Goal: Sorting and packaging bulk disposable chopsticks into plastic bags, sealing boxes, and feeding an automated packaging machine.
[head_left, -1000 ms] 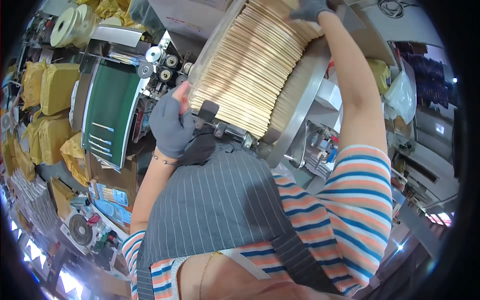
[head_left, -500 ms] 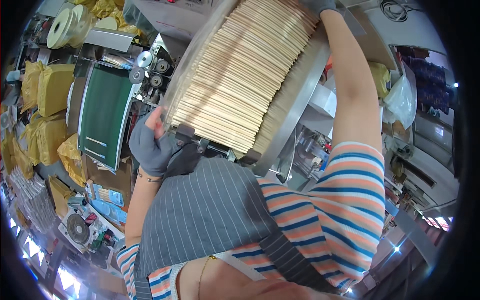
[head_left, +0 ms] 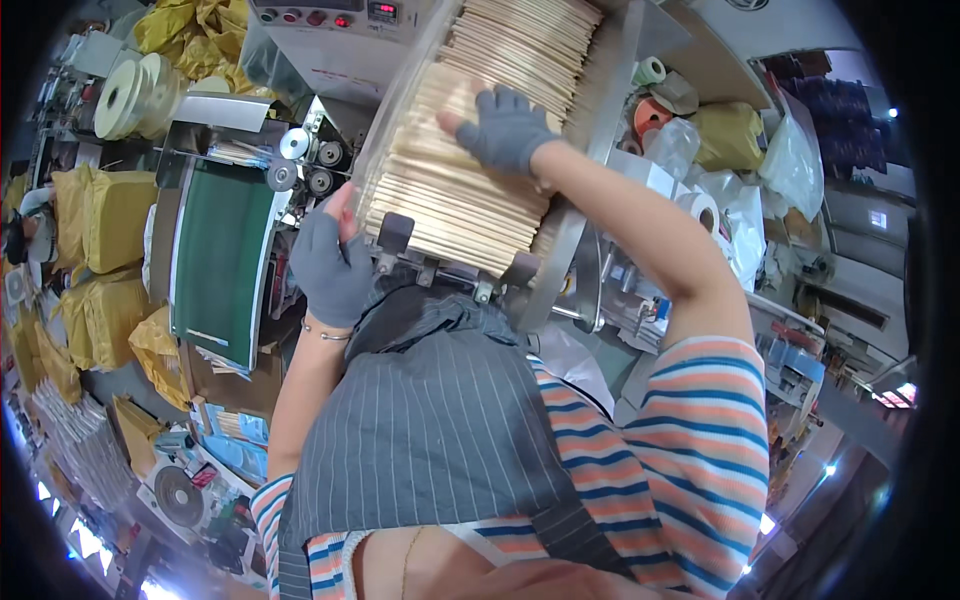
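We are holding our right hand [head_left: 505, 130] spread, fingers released, over pale sticks [head_left: 460, 225] filling the far tray [head_left: 612, 80], apparently to level them; our left hand [head_left: 330, 265] is resting beside its left wall, grip unclear.

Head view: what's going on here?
A person in grey fingerless gloves is at a machine tray filled with a dense row of thin, pale sticks. The right hand is spread over the sticks; how firmly it presses cannot be told. The left hand is by the tray's near left corner, its exact contact unclear. To the left is a green belt, and beyond the tray a control panel shows red lights.
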### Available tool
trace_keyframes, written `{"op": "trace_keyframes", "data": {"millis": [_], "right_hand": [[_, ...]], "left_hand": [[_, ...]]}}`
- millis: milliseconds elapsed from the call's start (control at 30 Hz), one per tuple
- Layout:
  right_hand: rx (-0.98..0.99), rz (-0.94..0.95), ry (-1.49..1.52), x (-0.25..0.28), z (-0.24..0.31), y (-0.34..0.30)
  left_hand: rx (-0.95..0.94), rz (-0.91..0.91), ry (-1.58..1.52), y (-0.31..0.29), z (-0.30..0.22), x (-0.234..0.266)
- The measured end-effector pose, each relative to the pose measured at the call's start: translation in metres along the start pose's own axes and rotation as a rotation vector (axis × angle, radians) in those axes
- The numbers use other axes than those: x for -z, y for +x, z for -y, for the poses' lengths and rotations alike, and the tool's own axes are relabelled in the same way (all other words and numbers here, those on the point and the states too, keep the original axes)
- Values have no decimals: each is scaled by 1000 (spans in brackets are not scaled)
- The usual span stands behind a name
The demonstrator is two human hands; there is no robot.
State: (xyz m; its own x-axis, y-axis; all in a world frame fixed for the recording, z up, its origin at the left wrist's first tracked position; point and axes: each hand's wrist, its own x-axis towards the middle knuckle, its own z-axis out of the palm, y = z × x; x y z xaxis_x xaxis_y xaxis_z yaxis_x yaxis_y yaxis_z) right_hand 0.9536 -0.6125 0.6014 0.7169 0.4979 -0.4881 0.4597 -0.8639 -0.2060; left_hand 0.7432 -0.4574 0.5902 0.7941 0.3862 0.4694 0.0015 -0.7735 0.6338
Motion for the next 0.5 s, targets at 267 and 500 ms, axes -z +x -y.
{"op": "trace_keyframes", "data": {"millis": [267, 500], "right_hand": [[198, 35, -50, -11, 41, -90], [83, -591, 76, 116, -102, 35]], "left_hand": [[-10, -7, -75, 0, 0, 3], [31, 30, -41, 0, -7, 8]]}}
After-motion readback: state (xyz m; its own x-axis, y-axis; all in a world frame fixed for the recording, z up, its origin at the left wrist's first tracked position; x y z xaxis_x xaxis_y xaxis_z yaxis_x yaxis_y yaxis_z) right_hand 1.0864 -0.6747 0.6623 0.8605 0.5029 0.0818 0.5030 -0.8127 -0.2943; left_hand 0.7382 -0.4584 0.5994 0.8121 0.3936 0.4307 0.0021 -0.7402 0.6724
